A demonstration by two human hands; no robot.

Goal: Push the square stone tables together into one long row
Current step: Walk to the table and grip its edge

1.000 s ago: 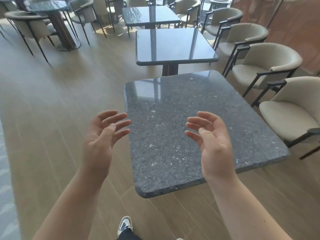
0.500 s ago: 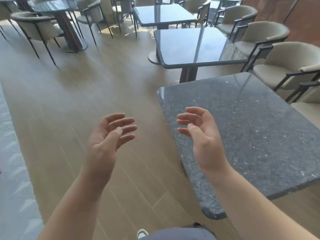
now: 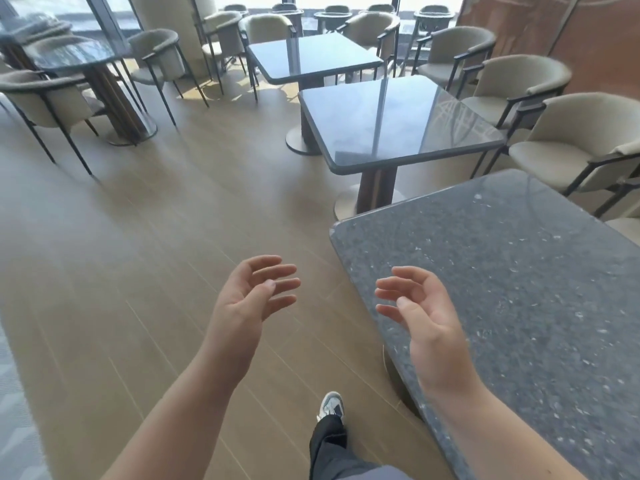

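Observation:
Three square dark stone tables stand in a line running away from me, with gaps between them. The nearest table fills the lower right. The middle table stands beyond it on a round-footed pedestal, and the far table is behind that. My left hand hovers over the floor left of the nearest table, fingers relaxed and spread, holding nothing. My right hand hangs above that table's left edge, fingers loosely curved, not touching the stone.
Beige armchairs line the right side of the tables. More chairs and a round table stand at the back left. Open wooden floor lies to the left. My foot is beside the nearest table's base.
The view has swung left and lifted; the nearest table has slid from the centre to the lower right. Both hands stay raised and empty, now mostly left of the table's edge.

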